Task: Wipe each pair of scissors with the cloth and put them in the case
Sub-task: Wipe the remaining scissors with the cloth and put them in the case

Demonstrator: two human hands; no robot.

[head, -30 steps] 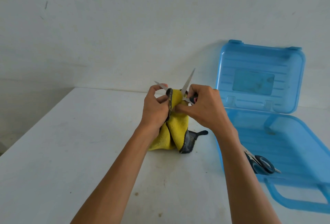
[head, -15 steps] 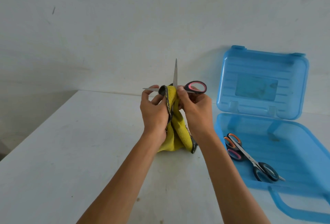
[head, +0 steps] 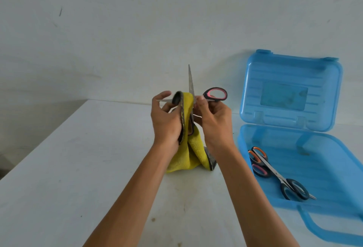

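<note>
Pink-handled scissors (head: 205, 95), open with one blade upright, press into a yellow cloth (head: 189, 148). At right, the open blue case (head: 324, 158) holds an orange-handled pair (head: 257, 159) and a blue-handled pair (head: 284, 190).

No text, brand or number readable anywhere. Blue case (head: 255, 81), right side of the surface (head: 78, 168): rectangular label patch (head: 283, 96) on the open lid, too faded and blurred to read. Scissors (head: 275, 172) in the case: no legible markings.
</note>
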